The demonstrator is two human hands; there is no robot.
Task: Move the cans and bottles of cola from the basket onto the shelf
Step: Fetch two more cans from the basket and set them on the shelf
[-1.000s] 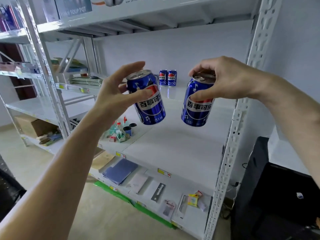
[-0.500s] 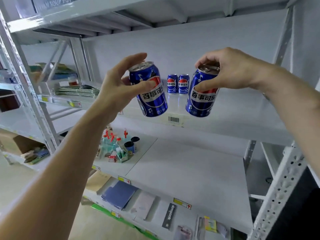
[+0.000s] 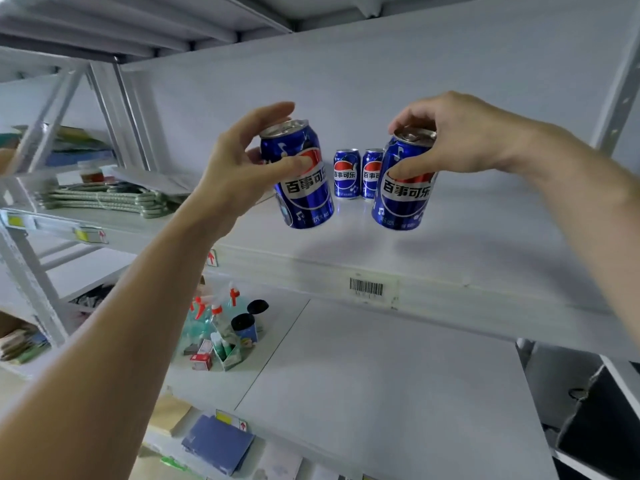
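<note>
The left hand [image 3: 232, 174] grips one blue can [image 3: 300, 181]; the right hand [image 3: 464, 140] pinches another can [image 3: 405, 188] above the shelf [image 3: 485, 244].

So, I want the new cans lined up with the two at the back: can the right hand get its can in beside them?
Probably yes: the right hand holds its can over open shelf, nothing between it and the two standing cans.

Both forearms are bare to the frame edge: no sleeves, watch, rings or gloves on the left hand [image 3: 235, 174] or right hand [image 3: 464, 140].
</note>
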